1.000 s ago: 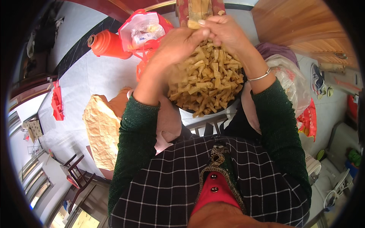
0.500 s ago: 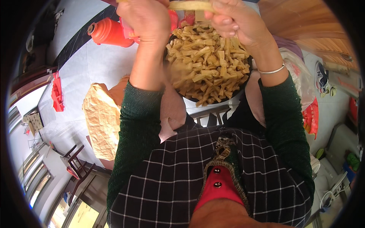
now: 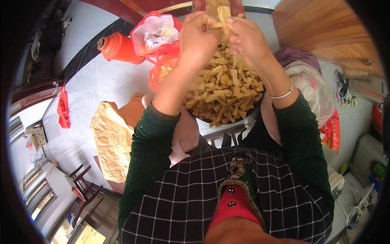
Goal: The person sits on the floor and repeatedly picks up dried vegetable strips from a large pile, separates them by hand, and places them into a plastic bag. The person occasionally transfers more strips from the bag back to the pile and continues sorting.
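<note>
My left hand [image 3: 199, 40] and my right hand [image 3: 248, 38] are raised close together in front of me. Between them is a pale yellow strip of what looks like tofu skin [image 3: 224, 13], bent over on itself, its end standing up between the hands. Fingers of both hands are closed on it, the left at its lower, folded part. Just below and behind the hands is a heap of knotted strips [image 3: 227, 87] of the same colour. They fill a dark round container, whose rim [image 3: 239, 121] shows at the near side; my wrists cover part of the heap.
An orange-red flask [image 3: 122, 49] and a red-and-white bag [image 3: 156, 34] with plastic packets stand at the left. Crumpled brown paper [image 3: 111, 140] lies nearer. On the right are a clear plastic bag [image 3: 310, 87], a shoe [image 3: 341, 87] and a wooden cabinet [image 3: 325, 32].
My hands have come closer together and lower in the picture. The strip, stretched between them before, is now folded over. The red-and-white bag shows more fully.
</note>
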A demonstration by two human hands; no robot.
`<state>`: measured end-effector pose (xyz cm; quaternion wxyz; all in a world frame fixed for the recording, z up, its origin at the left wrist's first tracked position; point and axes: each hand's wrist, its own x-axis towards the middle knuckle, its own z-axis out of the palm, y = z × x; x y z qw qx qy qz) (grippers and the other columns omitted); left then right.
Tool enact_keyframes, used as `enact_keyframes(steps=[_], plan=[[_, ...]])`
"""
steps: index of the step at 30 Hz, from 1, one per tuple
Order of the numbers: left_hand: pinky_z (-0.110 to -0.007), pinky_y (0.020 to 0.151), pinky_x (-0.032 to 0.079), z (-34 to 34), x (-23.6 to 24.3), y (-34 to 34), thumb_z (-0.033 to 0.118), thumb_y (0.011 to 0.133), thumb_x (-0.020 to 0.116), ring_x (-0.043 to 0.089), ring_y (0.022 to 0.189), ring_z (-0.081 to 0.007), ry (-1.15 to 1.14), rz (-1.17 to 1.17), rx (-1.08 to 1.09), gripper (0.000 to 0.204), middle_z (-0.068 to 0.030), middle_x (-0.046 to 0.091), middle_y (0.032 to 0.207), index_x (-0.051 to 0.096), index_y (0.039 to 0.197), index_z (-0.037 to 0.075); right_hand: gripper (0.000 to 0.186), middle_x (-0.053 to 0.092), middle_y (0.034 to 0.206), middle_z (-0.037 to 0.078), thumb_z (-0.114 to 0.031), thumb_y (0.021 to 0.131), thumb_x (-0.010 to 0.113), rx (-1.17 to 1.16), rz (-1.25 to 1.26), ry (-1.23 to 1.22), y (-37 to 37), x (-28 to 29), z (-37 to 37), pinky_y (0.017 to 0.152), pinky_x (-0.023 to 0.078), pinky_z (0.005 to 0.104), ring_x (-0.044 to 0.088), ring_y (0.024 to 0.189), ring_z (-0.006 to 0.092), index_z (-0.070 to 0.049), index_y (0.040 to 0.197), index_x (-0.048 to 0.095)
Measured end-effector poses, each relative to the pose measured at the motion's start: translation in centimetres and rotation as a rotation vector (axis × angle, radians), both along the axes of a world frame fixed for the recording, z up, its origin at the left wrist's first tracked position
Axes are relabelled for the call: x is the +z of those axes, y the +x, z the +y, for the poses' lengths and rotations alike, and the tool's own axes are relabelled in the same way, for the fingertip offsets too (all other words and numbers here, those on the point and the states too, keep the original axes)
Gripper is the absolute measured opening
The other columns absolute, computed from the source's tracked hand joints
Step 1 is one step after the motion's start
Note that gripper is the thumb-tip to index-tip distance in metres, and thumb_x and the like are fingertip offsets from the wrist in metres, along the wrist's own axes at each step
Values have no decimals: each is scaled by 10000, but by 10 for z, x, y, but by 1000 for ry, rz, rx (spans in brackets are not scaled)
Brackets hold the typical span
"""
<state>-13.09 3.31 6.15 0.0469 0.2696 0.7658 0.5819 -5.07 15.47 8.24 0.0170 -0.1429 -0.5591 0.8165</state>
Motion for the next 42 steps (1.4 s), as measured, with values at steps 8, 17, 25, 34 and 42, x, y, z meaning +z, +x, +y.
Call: enact_keyframes(steps=[8, 17, 25, 34, 42], plan=[[-241, 534, 464, -7, 3, 5, -40, 788, 494, 585, 623, -104, 127, 431, -145, 88, -82, 602, 694, 566, 795, 9, 222, 363, 535, -77, -257, 872, 588, 302, -157, -178, 1, 1, 25, 405, 246, 200, 325, 441, 24, -79, 743, 560], [-279, 525, 478, -11, 13, 8, 10, 825, 508, 582, 564, -138, 36, -58, -132, 65, -69, 600, 649, 572, 814, 17, 174, 398, 573, -93, -124, 925, 577, 280, -14, 158, 1, -9, 43, 410, 292, 154, 331, 463, -24, -36, 1060, 643], [-289, 527, 469, -11, 8, 0, 88, 753, 738, 571, 532, -135, -3, 141, -46, 168, -60, 613, 617, 602, 789, -3, 185, 399, 581, -81, -126, 908, 618, 355, 188, -291, 2, -10, 41, 427, 310, 176, 354, 479, 9, -25, 1060, 649], [-238, 438, 363, -22, 23, -6, 161, 851, 698, 455, 463, -71, 196, -537, -509, 216, -3, 513, 551, 594, 712, 33, 158, 403, 592, -93, -146, 940, 576, 171, 180, -92, 4, 5, 26, 438, 298, 172, 335, 484, -3, -43, 1042, 640], [-210, 429, 352, -45, 22, -14, 274, 894, 634, 421, 416, -98, 517, -803, -751, 283, 14, 472, 538, 570, 710, 69, 141, 474, 602, -66, -144, 908, 619, 173, 350, 421, 14, -4, 78, 442, 262, 184, 348, 492, 3, -13, 882, 663]])
